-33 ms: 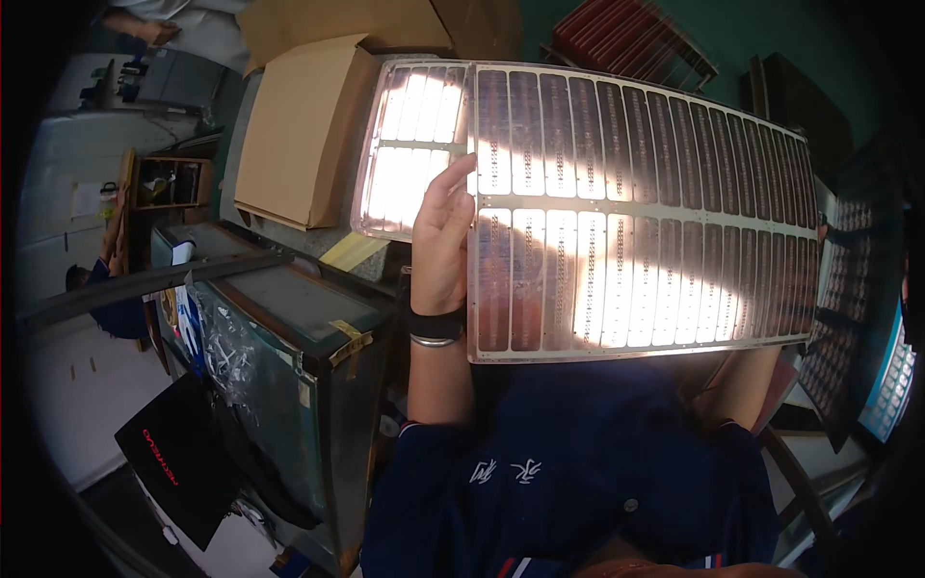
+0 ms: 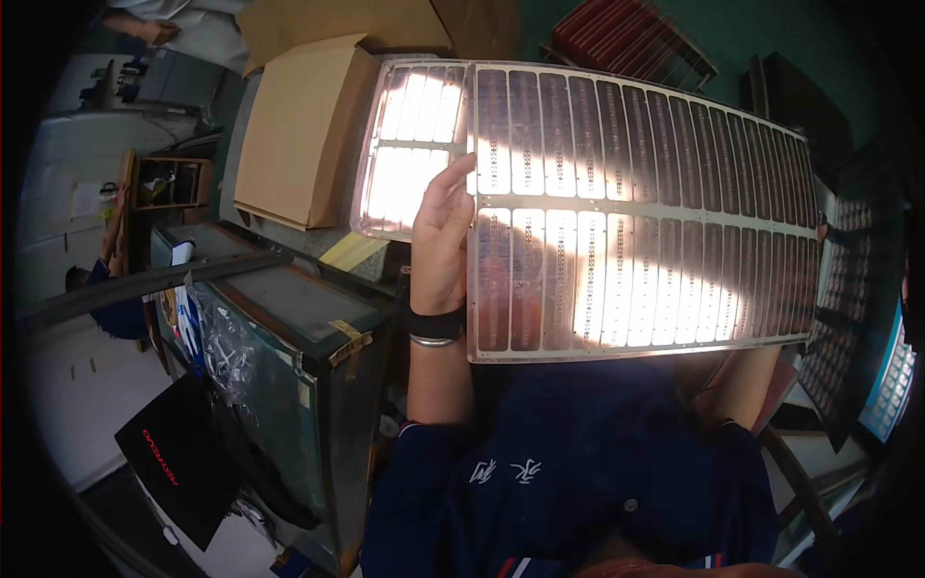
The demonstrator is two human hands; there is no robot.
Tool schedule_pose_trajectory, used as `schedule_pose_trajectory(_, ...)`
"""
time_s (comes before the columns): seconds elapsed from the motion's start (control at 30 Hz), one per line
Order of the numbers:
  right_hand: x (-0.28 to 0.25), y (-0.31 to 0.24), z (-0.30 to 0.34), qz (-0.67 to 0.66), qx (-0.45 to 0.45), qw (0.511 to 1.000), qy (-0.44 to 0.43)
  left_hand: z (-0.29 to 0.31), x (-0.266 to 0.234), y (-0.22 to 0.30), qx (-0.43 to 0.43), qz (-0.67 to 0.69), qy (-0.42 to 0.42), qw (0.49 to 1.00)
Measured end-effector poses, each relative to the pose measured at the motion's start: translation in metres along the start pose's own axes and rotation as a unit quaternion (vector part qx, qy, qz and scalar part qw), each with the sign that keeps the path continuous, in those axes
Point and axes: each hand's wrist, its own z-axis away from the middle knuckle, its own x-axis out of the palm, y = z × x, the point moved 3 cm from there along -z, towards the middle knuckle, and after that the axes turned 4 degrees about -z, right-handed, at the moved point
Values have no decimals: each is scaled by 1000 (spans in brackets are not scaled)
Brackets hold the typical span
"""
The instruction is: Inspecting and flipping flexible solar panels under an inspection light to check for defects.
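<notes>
Before my chest is a large, thin circuit board panel (image 2: 617, 204), with two rows of long narrow strips and bright light glaring off its surface. My left hand (image 2: 441, 236), with a black band and a silver bracelet at the wrist, closes on the panel's left edge, fingers pointing up along it. At the far right edge only a bit of my right hand (image 2: 822, 231) shows; its forearm passes under the panel, which hides the other fingers. Beyond my left hand lies a similar shiny panel (image 2: 412, 188), partly covered by the held one.
A cardboard box (image 2: 294, 135) stands at the left of the panels. Nearer on the left is a green metal-framed cabinet (image 2: 337, 414) with clear plastic wrap. A rack of red boards (image 2: 626, 39) is at the back. More strip panels (image 2: 848, 289) stand at the right. Another person's arm (image 2: 120, 231) shows far left.
</notes>
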Motion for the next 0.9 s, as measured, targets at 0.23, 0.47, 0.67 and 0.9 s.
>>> schedule_pose_trajectory(0.23,2,2,1,0,1,1000,2,-4,-3,-2,17,-41,9,999)
schedule_pose_trajectory(0.47,5,-2,-2,-5,-4,1000,-2,-5,-4,0,5,-26,11,1000)
schedule_pose_trajectory(0.67,4,-11,0,-13,-17,1000,-6,-2,7,7,16,-27,17,999)
schedule_pose_trajectory(0.9,22,-27,-4,-60,-28,997,-42,-4,-15,9,18,-75,7,997)
